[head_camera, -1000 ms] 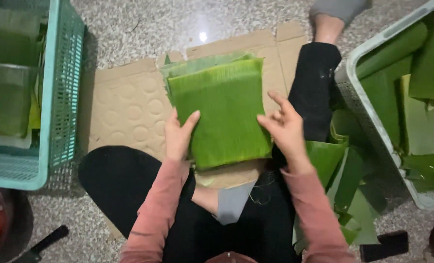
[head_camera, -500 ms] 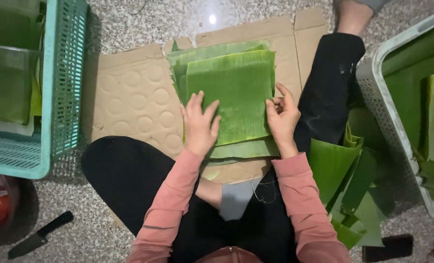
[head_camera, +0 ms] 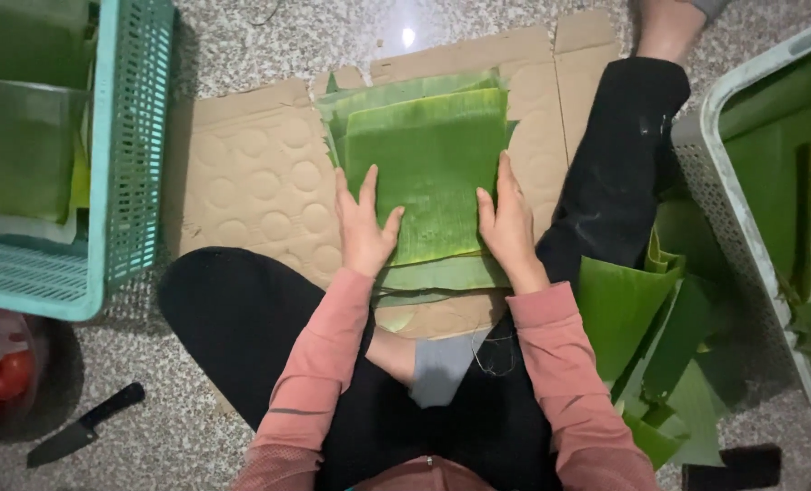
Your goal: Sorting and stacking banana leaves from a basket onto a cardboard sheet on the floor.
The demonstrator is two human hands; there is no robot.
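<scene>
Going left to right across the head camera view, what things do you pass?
Teal basket → black knife → flattened cardboard → left hand → stack of green leaves → right hand → loose leaf pieces → grey crate.

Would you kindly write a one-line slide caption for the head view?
Left hand and right hand lie flat on a stack of green leaf pieces atop flattened cardboard.

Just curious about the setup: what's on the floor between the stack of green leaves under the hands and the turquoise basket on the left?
In the head view, only flattened cardboard with round dents lies between the leaf stack and the turquoise basket.
</scene>
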